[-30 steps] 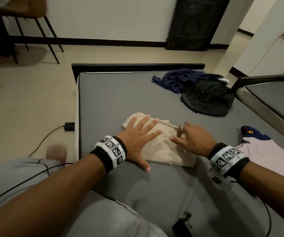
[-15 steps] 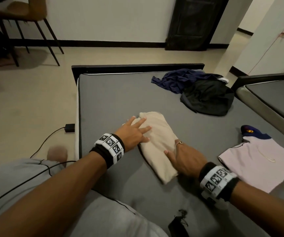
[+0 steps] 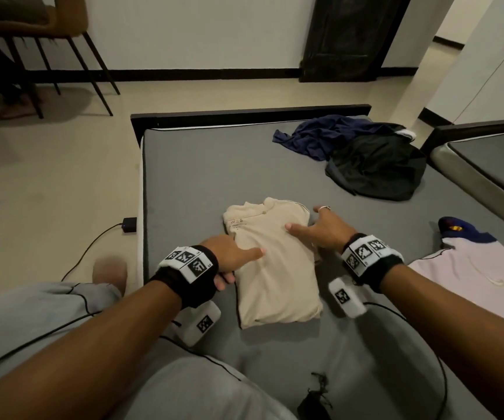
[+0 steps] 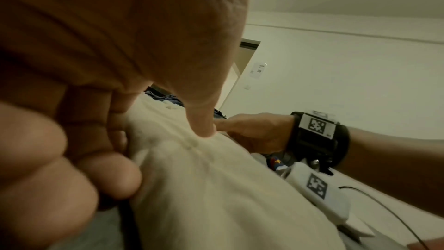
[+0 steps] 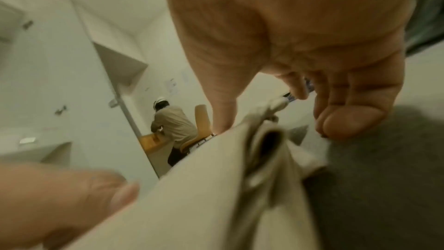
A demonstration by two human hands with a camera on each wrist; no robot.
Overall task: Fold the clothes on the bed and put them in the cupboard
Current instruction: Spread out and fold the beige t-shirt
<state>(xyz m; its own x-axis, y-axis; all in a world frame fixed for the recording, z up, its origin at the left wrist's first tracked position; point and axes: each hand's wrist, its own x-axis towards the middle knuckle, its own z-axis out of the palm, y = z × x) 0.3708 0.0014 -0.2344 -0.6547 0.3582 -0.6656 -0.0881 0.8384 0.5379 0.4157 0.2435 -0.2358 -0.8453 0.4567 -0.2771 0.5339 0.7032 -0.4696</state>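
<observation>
Head view: two relaxed hands, left hand (image 3: 232, 256) and right hand (image 3: 325, 227), press one folded shirt (image 3: 275, 268).

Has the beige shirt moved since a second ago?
Yes. The beige shirt has been turned: its long side lay across the bed before, and it now runs toward the footboard, collar at the far end.

Cream tiled floor (image 3: 50, 165), dim indoor light. White walls (image 3: 202, 28) with black skirting (image 3: 202, 74) along base. Dark wooden door (image 3: 353, 34) beyond far edge of bed. Chair (image 3: 62, 31), tan seat on thin black legs, near far-left wall; person sits there, seen from behind in right wrist view. Second grey mattress (image 3: 493, 165) in dark frame just beside bed's right edge. Black adapter (image 3: 130, 224) with cable on floor by bed's left edge.
</observation>
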